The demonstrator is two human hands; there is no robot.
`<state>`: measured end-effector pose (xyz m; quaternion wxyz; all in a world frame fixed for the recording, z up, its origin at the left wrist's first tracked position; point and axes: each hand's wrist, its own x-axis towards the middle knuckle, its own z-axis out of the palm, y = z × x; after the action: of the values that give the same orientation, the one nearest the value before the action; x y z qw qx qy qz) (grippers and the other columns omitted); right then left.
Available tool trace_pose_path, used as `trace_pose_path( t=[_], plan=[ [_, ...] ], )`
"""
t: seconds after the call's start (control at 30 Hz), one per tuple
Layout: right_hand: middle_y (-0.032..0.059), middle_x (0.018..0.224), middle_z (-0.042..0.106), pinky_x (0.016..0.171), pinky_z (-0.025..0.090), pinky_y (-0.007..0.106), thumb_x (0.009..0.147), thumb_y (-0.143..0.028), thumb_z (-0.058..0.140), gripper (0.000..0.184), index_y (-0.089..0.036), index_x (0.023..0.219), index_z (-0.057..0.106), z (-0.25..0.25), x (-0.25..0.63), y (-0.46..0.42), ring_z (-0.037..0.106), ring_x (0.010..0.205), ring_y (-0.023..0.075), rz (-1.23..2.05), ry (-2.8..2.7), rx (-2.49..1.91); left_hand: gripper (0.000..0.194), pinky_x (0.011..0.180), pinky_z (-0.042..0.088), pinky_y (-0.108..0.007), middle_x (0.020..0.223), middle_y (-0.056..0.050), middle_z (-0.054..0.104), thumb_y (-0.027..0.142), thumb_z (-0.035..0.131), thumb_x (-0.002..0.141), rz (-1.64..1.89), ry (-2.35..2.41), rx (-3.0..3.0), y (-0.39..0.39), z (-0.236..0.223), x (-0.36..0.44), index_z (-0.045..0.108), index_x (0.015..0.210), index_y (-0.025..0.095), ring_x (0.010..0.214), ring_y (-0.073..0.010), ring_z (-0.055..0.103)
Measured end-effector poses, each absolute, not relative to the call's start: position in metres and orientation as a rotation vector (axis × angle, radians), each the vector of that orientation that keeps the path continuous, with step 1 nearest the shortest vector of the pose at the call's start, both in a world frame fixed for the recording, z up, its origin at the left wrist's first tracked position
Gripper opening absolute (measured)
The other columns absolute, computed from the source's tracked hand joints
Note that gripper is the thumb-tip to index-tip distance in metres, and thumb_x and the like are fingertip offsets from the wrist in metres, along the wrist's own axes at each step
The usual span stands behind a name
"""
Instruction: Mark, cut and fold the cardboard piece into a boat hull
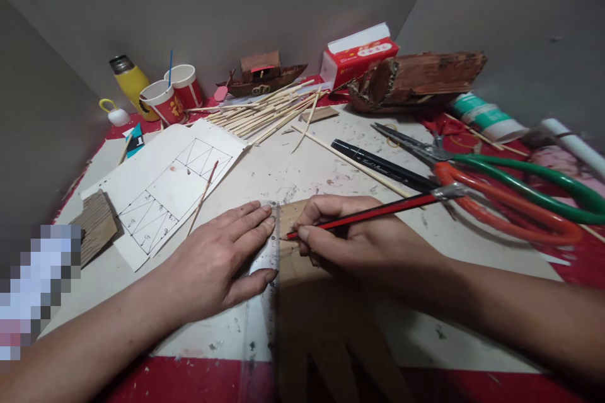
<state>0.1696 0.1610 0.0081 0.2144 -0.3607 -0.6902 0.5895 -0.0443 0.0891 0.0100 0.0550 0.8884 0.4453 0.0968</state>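
One ruler lay under my flat, open left hand; right hand pinched one pencil; two cups stood behind.

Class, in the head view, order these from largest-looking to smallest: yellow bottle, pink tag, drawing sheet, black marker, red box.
1. Drawing sheet
2. Red box
3. Yellow bottle and black marker: too alike to rank, as the marker is longer but thinner, and nearer the camera
4. Pink tag

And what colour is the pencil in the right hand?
The pencil is red and black; the head view, the only one, shows it.
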Motion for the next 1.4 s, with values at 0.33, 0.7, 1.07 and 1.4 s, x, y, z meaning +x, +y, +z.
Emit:
trace_pose_path(
  t=[0.33,0.7,1.07,1.4],
  plan=[
    [-0.0030,0.054,0.053,0.044,0.033,0.022,0.073,-0.015,0.052,0.017,-0.021,0.058,0.055,0.018,0.167,0.157,0.042,0.048,0.0105,1.536,-2.044,-0.918,0.055,0.110,0.045,-0.047,0.143,-0.021,0.053,0.039,0.052,0.093,0.275,1.365,2.665,0.088,0.009,-0.044,0.053,0.136,0.004,0.139,-0.0300,0.044],
    [-0.0024,0.054,0.060,0.041,0.038,0.019,0.070,-0.020,0.061,0.010,-0.020,0.064,0.054,0.014,0.170,0.159,0.050,0.044,0.0094,1.882,-1.580,-1.055,0.056,0.110,0.044,-0.049,0.145,-0.022,0.052,0.038,0.055,0.092,0.401,1.340,2.595,0.088,0.003,-0.048,0.050,0.138,0.007,0.139,-0.0305,0.043],
    [0.0050,0.077,0.070,0.046,0.049,0.021,0.092,-0.036,0.059,0.021,-0.016,0.094,0.065,0.009,0.171,0.169,0.062,0.059,0.0128,1.603,-1.525,-0.909,0.084,0.088,0.051,-0.054,0.127,-0.020,0.054,0.057,0.067,0.078,0.390,1.732,2.501,0.068,0.011,-0.033,0.034,0.145,0.019,0.109,-0.0346,0.056],
    [0.0065,0.088,0.074,0.056,0.054,0.021,0.099,-0.034,0.051,0.024,-0.016,0.102,0.068,0.004,0.172,0.170,0.068,0.069,0.0127,1.410,-1.637,-0.905,0.069,0.094,0.047,-0.054,0.132,-0.019,0.055,0.037,0.061,0.081,0.323,1.908,2.333,0.073,0.021,-0.037,0.038,0.143,0.014,0.117,-0.0351,0.052]
  ],
)
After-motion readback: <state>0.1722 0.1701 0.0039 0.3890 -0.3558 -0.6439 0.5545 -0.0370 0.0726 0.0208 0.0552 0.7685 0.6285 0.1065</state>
